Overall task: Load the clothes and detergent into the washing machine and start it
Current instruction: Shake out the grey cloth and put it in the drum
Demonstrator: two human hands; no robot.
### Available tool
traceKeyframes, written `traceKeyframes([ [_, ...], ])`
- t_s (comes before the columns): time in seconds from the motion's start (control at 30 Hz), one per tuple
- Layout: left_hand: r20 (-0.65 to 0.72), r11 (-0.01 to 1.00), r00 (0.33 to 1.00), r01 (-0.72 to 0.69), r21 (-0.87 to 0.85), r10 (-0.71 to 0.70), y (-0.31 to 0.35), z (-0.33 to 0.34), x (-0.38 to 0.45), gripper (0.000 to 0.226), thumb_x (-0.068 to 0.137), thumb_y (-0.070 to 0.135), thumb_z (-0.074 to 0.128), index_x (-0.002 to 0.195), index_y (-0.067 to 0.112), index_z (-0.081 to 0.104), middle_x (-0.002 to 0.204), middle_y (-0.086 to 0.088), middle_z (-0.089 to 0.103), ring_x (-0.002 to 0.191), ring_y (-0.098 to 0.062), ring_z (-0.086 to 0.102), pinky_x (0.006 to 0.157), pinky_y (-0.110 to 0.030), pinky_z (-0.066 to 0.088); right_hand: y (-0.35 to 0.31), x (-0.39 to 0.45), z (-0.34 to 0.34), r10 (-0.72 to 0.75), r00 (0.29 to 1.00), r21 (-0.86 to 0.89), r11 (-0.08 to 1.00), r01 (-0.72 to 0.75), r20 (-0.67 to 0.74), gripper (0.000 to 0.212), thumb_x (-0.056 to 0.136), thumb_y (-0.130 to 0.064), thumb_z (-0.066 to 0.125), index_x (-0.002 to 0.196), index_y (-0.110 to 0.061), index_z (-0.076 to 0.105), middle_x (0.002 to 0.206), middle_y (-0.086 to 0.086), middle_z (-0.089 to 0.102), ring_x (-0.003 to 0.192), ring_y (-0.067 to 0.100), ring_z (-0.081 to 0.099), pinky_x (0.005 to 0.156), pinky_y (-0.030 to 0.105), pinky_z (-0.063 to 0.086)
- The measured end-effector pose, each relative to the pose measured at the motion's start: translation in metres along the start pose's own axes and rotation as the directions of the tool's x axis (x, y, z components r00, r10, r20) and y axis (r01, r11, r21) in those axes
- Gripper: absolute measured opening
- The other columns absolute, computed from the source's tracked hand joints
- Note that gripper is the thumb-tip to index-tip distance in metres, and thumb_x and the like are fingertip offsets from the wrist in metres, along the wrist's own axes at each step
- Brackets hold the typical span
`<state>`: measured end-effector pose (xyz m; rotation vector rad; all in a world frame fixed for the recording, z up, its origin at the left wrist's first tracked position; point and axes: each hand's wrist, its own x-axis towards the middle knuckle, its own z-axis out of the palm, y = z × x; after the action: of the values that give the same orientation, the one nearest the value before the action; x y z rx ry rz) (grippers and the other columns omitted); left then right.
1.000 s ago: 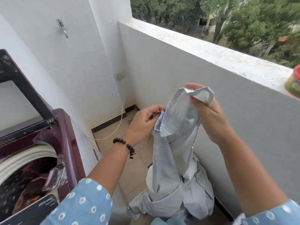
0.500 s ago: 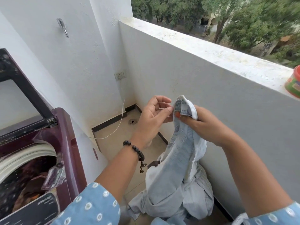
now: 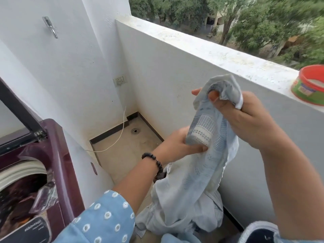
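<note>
Loading step: right hand [image 3: 245,120] and left hand [image 3: 182,144] both grip the pale-blue garment [image 3: 201,172], probably turning a sleeve. Next: carry it left into the washing machine [image 3: 57,155] drum.

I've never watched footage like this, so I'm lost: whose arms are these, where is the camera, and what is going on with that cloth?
The camera sits on a person's head, looking forward and down, so the arms are the wearer's own. Both hands hold one pale blue garment: the right hand grips its top end, the left hand grips a patterned band lower down, and the rest hangs towards the floor. At lower left is a maroon washing machine, lid up, with dark laundry inside. A red-and-green tub stands on the balcony ledge.
</note>
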<state>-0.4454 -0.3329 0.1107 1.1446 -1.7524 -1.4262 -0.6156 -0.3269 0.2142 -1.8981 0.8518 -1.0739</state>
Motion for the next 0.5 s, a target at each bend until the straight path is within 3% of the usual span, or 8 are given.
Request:
traceKeyframes([
  [0.13,-0.081,0.918,0.992,0.117,0.378,-0.093,-0.044,-0.003,0.003,0.014,0.09,0.03,0.068,0.101,0.022,0.068,0.102,0.007,0.071,0.095,-0.01,0.066,0.087,-0.039,0.053,-0.02,-0.001,-0.027,-0.084,0.964,0.154,0.98,0.125,-0.251,0.022,0.1,-0.02,0.046,0.099,-0.02,0.068,0.096,-0.013,0.074,0.095,0.009,0.068,0.082,0.026,0.053],
  [0.23,-0.163,0.85,0.973,0.222,0.477,-0.163,-0.076,-0.012,0.0,0.036,0.093,0.049,0.056,0.097,0.016,0.069,0.096,-0.002,0.072,0.09,-0.019,0.065,0.081,-0.046,0.052,-0.021,-0.005,-0.05,-0.044,0.91,0.214,0.966,0.143,-0.412,0.023,0.096,-0.04,0.051,0.098,-0.026,0.07,0.095,-0.017,0.073,0.096,-0.001,0.066,0.085,0.018,0.05],
  [0.3,-0.247,0.871,0.962,0.221,0.438,-0.12,-0.081,-0.019,0.003,0.057,0.09,0.064,0.04,0.085,0.013,0.064,0.086,-0.004,0.069,0.08,-0.022,0.063,0.074,-0.043,0.051,-0.013,-0.01,-0.062,0.006,0.87,0.221,0.968,0.118,-0.493,0.031,0.096,-0.04,0.052,0.104,-0.014,0.065,0.096,-0.01,0.071,0.098,0.005,0.066,0.089,0.025,0.053],
  [0.37,-0.279,0.907,0.959,0.156,0.392,-0.045,-0.065,-0.024,0.008,0.044,0.094,0.049,0.041,0.077,0.012,0.059,0.075,-0.003,0.062,0.069,-0.017,0.054,0.065,-0.036,0.042,-0.003,-0.01,-0.065,0.04,0.815,0.176,0.981,0.076,-0.578,0.034,0.099,-0.037,0.052,0.107,-0.007,0.064,0.096,-0.007,0.07,0.098,0.011,0.065,0.094,0.036,0.053],
  [0.4,-0.27,0.919,0.963,0.114,0.377,-0.009,-0.051,-0.025,0.012,0.032,0.095,0.034,0.045,0.079,0.01,0.06,0.074,-0.006,0.06,0.067,-0.014,0.051,0.064,-0.034,0.038,0.001,-0.011,-0.061,0.062,0.812,0.207,0.976,0.073,-0.581,0.026,0.099,-0.033,0.051,0.102,-0.012,0.067,0.094,-0.01,0.072,0.096,0.011,0.067,0.093,0.036,0.054],
  [0.43,-0.255,0.927,0.966,0.064,0.37,0.035,-0.037,-0.025,0.015,0.023,0.093,0.023,0.047,0.082,0.009,0.062,0.075,-0.009,0.062,0.068,-0.012,0.05,0.063,-0.032,0.036,0.007,-0.01,-0.053,0.097,0.826,0.262,0.963,0.063,-0.555,0.022,0.099,-0.03,0.052,0.095,-0.02,0.071,0.091,-0.011,0.074,0.094,0.01,0.069,0.089,0.033,0.055],
  [0.5,-0.253,0.94,0.959,-0.035,0.338,0.126,-0.008,-0.024,0.02,0.019,0.09,0.023,0.051,0.084,0.013,0.066,0.075,-0.007,0.065,0.068,-0.01,0.051,0.062,-0.031,0.037,0.018,-0.009,-0.03,0.188,0.884,0.34,0.94,-0.035,-0.429,0.021,0.093,-0.031,0.056,0.089,-0.023,0.075,0.089,-0.008,0.075,0.09,0.011,0.07,0.083,0.031,0.055],
])
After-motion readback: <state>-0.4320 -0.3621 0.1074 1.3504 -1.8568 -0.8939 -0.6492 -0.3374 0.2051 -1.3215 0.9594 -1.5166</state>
